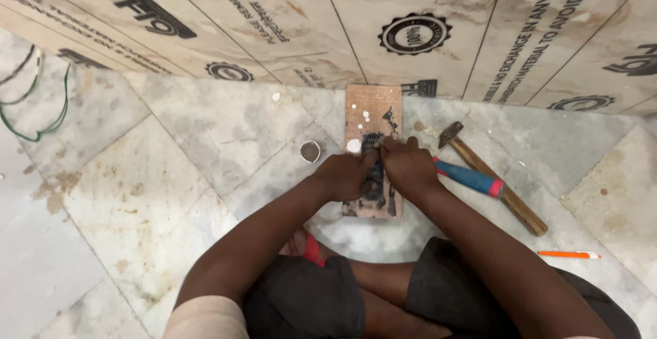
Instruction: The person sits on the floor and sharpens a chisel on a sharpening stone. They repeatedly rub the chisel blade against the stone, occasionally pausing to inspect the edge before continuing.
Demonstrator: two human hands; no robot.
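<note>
seated on a stone floor (pixel 171 168), left hand (pixel 347 174) and right hand (pixel 408 169) pinch a small dark part (pixel 374 148), fingers narrow, steadying it on a wooden board (pixel 373 106), hammer (pixel 491 178) beside.

building site | marble floor (pixel 171 161) | film-covered panels (pixel 438 31) | hammer (pixel 489 174)

Grey-white marble floor (pixel 171 147) showing stains, diagonal joints. Film-covered printed tile wall (pixel 328 17) running along top. Green and black wires (pixel 48 116) lying far left. Even indoor light.

Both hands (pixel 380 171) press on a wooden board (pixel 373 113)
</note>
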